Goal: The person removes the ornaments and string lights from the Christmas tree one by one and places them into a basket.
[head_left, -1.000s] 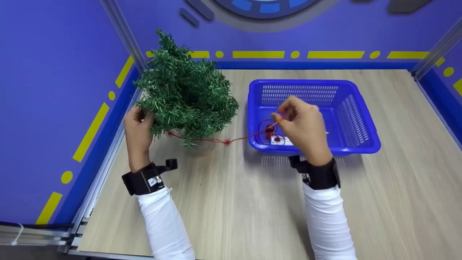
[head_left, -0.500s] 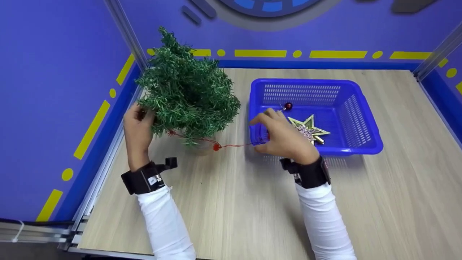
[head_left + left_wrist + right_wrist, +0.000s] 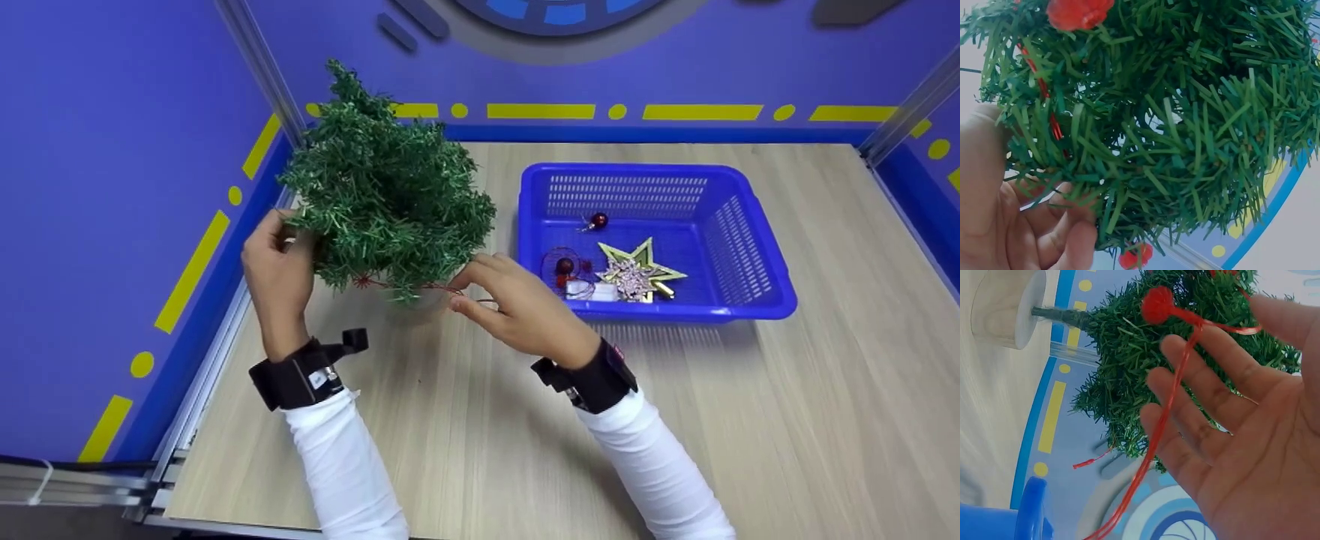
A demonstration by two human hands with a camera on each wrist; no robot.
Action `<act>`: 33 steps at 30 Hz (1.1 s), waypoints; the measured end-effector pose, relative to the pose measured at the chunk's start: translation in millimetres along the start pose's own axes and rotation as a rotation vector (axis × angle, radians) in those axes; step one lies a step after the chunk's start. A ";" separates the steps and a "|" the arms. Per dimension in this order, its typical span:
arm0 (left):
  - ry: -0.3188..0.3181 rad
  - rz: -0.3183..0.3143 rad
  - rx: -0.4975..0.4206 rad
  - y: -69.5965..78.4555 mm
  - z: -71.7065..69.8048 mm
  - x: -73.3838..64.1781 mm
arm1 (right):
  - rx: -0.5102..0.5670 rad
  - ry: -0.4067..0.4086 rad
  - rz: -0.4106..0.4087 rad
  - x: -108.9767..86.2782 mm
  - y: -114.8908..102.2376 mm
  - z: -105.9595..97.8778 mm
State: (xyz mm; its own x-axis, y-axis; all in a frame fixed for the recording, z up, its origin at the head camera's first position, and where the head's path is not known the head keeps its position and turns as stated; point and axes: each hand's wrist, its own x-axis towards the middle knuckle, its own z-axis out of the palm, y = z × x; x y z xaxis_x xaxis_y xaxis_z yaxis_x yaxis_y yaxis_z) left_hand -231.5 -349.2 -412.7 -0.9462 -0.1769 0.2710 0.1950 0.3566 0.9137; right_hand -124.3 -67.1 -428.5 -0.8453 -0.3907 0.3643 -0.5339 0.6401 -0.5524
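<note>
A small green artificial Christmas tree (image 3: 390, 195) stands at the left of the table. At its left edge my left hand (image 3: 279, 281) grips the lower branches, its curled fingers partly hidden by needles in the left wrist view. A red string light garland (image 3: 1168, 399) with spiky red balls (image 3: 1158, 305) runs across the front of the tree. My right hand (image 3: 517, 307) is at the tree's lower right. In the right wrist view its fingers reach out fairly straight, with the red strands lying across them and the thumb apart.
A blue plastic basket (image 3: 750, 262) sits right of the tree. In it lie a gold star (image 3: 637, 270), a dark red bauble (image 3: 598, 220), white blocks (image 3: 592, 291) and coiled red string (image 3: 561, 262). Blue-purple panels stand behind and left of the table (image 3: 480, 450).
My right hand has moved left from over the basket, along the garland, to the tree's lower right, uncovering the basket's contents. The left hand stays at the branches, shifting only slightly.
</note>
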 end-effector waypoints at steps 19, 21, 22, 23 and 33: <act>0.024 -0.042 -0.054 -10.7 -1.0 6.4 | 0.036 -0.120 0.009 -3.2 -4.8 -13.1; 0.020 -0.029 -0.071 -10.3 -0.8 6.5 | 0.035 -0.138 0.004 -4.1 -6.7 -13.2; 0.017 -0.031 -0.067 -10.0 -0.9 6.6 | 0.033 -0.147 0.002 -4.5 -7.8 -12.9; 0.011 -0.038 -0.070 -9.7 -1.0 6.6 | 0.029 -0.154 0.006 -4.7 -8.8 -12.3; 0.004 -0.057 -0.077 -12.4 -1.0 6.2 | 0.002 -0.134 0.010 -4.5 -13.2 -3.5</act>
State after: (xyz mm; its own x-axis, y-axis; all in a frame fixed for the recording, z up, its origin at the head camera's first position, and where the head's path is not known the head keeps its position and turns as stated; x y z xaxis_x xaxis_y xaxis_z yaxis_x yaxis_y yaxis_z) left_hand -239.5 -355.7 -422.1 -0.9554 -0.1980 0.2192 0.1606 0.2745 0.9481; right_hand -113.5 -71.5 -420.2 -0.8454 -0.4693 0.2551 -0.5252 0.6434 -0.5570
